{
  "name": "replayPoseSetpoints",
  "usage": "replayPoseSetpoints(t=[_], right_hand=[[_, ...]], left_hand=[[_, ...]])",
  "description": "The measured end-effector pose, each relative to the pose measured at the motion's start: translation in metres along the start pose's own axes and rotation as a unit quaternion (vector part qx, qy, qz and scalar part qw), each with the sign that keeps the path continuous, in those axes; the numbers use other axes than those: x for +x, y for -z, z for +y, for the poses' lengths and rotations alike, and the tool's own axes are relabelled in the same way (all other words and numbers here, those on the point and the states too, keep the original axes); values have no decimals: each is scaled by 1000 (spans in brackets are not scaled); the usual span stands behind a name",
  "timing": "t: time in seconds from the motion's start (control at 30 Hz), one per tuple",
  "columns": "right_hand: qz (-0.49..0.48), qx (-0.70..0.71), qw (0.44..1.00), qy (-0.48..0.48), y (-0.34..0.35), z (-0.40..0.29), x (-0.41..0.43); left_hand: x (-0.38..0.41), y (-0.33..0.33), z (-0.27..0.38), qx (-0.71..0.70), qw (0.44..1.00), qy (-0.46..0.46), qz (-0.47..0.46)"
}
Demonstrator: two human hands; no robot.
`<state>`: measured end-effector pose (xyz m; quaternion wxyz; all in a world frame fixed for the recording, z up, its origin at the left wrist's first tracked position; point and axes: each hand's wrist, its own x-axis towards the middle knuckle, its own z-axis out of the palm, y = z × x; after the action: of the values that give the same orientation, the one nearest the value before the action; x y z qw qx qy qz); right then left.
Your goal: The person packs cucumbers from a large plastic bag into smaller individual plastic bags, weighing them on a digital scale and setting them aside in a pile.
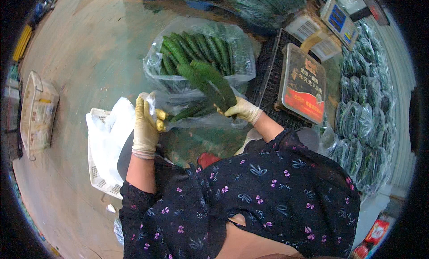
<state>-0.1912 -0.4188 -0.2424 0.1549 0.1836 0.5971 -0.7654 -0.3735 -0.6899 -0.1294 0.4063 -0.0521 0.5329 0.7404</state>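
Note:
My right hand (243,110), in a pale yellowish glove, grips the ends of several cucumbers (212,83), which slant up over the front of a bag. In a similar glove, my left hand (149,116) holds the rim of a clear plastic bag (161,101), which stretches across between my hands. A cucumber (191,110) lies in that bag close to my left fingers. Just beyond, many green cucumbers (197,52) stand packed side by side in a container lined with clear plastic (239,78).
Left of me stands a white basket (95,161) holding white plastic bags (112,148). Another white basket (39,114) is farther left. At right are a platform scale (303,84), its display (338,22), a black crate (268,78) and bagged cucumbers (363,118).

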Motion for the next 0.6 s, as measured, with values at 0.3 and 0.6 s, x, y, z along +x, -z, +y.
replayPoseSetpoints(t=[0.3, 0.6], right_hand=[[66, 364, 919, 137, 9, -37, -27], [70, 285, 937, 187, -2, -43, -60]], left_hand=[[-5, 0, 8, 44, 996, 6, -79], [-29, 3, 1, 153, 921, 41, -355]])
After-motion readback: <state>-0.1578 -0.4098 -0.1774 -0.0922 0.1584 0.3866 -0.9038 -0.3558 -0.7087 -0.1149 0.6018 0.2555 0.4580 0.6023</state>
